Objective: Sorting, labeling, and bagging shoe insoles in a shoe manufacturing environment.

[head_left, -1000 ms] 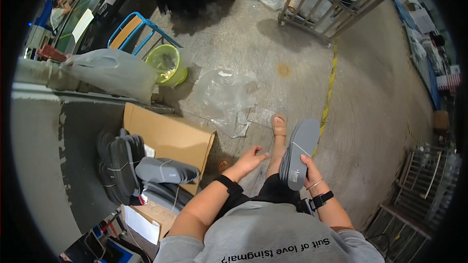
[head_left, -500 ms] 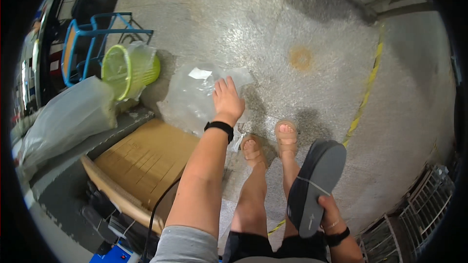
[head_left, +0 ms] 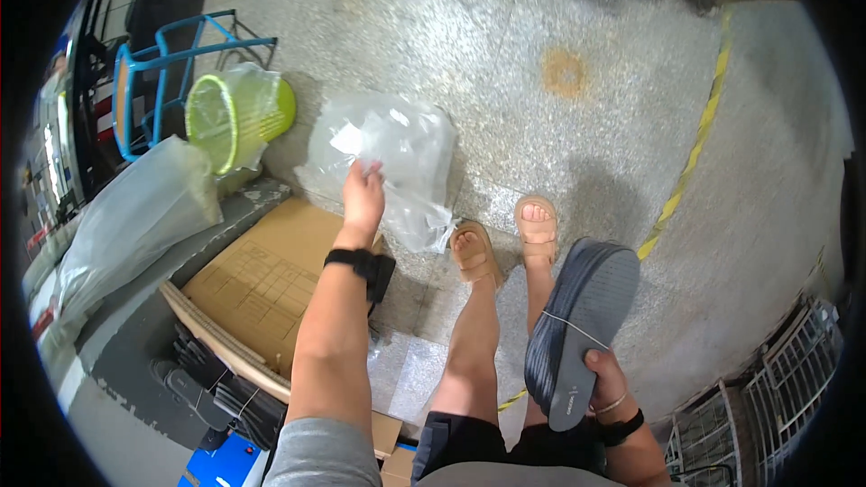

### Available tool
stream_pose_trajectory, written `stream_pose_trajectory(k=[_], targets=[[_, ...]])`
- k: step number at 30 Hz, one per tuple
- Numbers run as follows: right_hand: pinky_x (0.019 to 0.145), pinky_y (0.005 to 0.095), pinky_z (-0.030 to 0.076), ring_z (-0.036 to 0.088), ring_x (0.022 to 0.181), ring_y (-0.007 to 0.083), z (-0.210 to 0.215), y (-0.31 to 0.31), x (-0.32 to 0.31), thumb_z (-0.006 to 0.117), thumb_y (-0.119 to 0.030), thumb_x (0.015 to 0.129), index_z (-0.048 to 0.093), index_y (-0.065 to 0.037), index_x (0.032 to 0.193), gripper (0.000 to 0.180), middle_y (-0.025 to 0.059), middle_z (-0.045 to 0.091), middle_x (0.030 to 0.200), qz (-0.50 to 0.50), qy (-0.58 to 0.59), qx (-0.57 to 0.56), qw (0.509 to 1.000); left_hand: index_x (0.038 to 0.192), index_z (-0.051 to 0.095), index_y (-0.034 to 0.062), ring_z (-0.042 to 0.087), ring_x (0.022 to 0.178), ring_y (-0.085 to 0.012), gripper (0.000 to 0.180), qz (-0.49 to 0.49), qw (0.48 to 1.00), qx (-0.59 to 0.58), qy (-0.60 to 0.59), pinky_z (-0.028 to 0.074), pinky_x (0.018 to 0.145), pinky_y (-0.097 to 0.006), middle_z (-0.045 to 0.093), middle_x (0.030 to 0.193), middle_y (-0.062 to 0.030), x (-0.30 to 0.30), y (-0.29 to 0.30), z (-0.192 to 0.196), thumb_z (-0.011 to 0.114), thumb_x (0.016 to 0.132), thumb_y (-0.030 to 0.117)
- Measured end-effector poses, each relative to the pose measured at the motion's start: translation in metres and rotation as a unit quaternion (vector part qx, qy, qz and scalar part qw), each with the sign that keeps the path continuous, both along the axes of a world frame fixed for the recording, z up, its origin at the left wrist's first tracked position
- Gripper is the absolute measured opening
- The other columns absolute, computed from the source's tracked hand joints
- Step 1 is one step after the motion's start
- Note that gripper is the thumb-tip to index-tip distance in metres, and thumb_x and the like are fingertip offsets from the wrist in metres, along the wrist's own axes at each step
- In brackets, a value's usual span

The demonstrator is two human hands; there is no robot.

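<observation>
Insole bundle (head_left: 586, 329) is already banded but not set down, gripped approx 4 o'clock by R hand (head_left: 611, 385) fingers, w/ L hand (head_left: 363, 203) fingers half-curled over clear plastic bag (head_left: 424, 140), 11 o'clock, can't tell if holding.

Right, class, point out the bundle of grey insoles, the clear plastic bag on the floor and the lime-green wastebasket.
Bundle of grey insoles (head_left: 601, 314), head view: top insole's flat face.
Clear plastic bag (head_left: 406, 151), head view: its middle.
Lime-green wastebasket (head_left: 284, 110), head view: outer wall.
</observation>
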State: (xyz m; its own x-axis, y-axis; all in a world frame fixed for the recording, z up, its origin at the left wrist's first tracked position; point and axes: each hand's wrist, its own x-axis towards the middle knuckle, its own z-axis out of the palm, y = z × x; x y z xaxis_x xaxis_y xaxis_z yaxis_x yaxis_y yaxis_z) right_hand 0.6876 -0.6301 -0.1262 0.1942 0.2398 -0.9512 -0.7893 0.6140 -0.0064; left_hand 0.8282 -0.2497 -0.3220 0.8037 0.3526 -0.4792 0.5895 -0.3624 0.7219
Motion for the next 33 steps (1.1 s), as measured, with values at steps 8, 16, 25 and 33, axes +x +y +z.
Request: stream_pose_trajectory(k=[8, 16, 25, 33], targets=[[0.098, 0.0332, 0.034, 0.044, 0.115, 0.022, 0.085, 0.011, 0.082, 0.07, -0.029, 0.071, 0.026, 0.005, 0.133, 0.083, 0.0147, 0.046, 0.123, 0.271, -0.283, 0.022, 0.92, 0.109, 0.051, 0.0021, 0.049, 0.083, -0.0106, 0.028, 0.052, 0.99, -0.131, -0.01, 0.04, 0.073, -0.024, 0.056, 0.098, -0.003, -0.028, -0.038, 0.266, 0.058, 0.083, 0.01], [0.105, 0.0291, 0.024, 0.028, 0.129, 0.028, 0.124, 0.067, 0.096, 0.073, -0.039, 0.068, 0.009, 0.015, 0.134, 0.107, 0.0285, 0.03, 0.134, 0.522, -0.398, 0.172, 0.735, 0.093, 0.065, 0.0004, 0.054, 0.085, -0.0112, 0.03, 0.139, 0.985, -0.048, -0.089, 0.042, 0.078, -0.026, 0.064, 0.09, -0.0048, -0.105, -0.107, 0.428, 0.046, 0.094, 0.024], [0.09, 0.0289, 0.042, 0.054, 0.107, 0.0266, 0.191, 0.083, 0.053, 0.07, -0.044, 0.07, 0.035, 0.007, 0.128, 0.085, 0.0197, 0.056, 0.112, 0.668, -0.515, -0.026, 0.536, 0.095, 0.065, 0.0025, 0.041, 0.068, -0.0063, 0.03, 0.139, 0.966, -0.039, -0.213, 0.033, 0.06, -0.022, 0.051, 0.075, 0.0041, -0.234, -0.158, 0.511, 0.047, 0.093, 0.027], [0.089, 0.0392, 0.047, 0.058, 0.098, 0.0239, 0.189, 0.071, -0.047, 0.063, -0.032, 0.081, 0.054, -0.007, 0.111, 0.04, 0.0082, 0.06, 0.108, 0.183, -0.253, 0.381, 0.87, 0.108, 0.056, 0.001, 0.054, 0.093, -0.0109, 0.036, 0.149, 0.966, -0.173, -0.122, 0.042, 0.084, -0.026, 0.06, 0.095, -0.002, -0.422, -0.194, 0.486, 0.067, 0.074, 0.001]])
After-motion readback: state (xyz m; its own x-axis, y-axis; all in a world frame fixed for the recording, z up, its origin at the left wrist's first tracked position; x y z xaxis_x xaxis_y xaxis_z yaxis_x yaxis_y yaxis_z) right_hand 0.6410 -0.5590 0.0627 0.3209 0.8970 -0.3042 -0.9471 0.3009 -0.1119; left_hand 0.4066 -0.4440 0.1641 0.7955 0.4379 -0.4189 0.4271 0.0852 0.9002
